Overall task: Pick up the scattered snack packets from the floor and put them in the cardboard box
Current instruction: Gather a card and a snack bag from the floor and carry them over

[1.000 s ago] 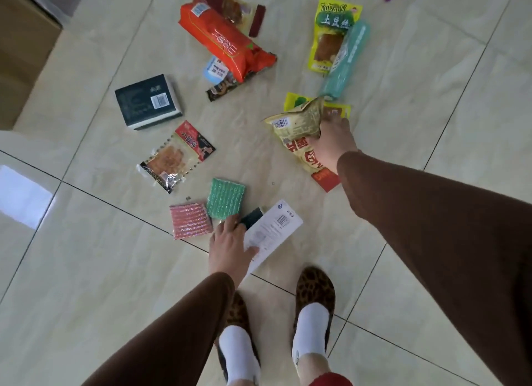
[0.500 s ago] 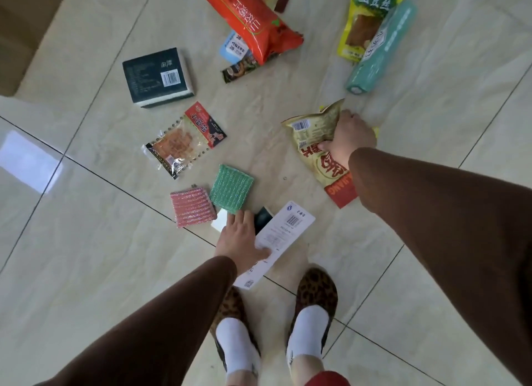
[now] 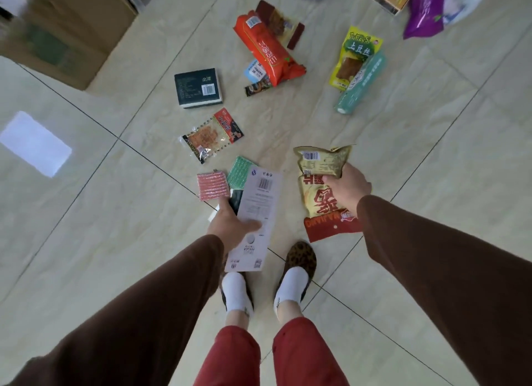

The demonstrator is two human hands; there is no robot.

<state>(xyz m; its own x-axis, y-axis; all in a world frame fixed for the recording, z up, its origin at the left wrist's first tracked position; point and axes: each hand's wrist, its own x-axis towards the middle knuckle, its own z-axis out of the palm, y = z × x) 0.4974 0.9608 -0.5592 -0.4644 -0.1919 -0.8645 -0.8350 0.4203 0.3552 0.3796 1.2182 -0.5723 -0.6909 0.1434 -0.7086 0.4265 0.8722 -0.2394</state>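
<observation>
Both of your hands have come up off the floor since the earlier frame: your right hand (image 3: 347,188) has lifted the yellow snack packet (image 3: 322,184) clear of the tiles, and your left hand (image 3: 230,224) has raised the white card (image 3: 254,221), which now covers part of the green pad (image 3: 240,171). Your right fingers are clenched around the packet's folded top, hiding its middle; the red band at its near end reads "MAJIANG" upside down. Your left thumb pins the card, closed on it, and something dark sits behind the card that you cannot make out. The pink pad (image 3: 213,185) lies just left of the card. The cardboard box (image 3: 69,31) stands at far left, blurred and cut off by the frame. Farther out, the yellow pouch (image 3: 355,57) shows "TuDouSi", with a teal roll (image 3: 359,83) lying across it. The orange packet (image 3: 267,50) overlaps a smaller blue packet (image 3: 254,70). The black box (image 3: 198,87) carries a barcode; its small print is unreadable. The purple bag (image 3: 424,11) at far right is cut off.
</observation>
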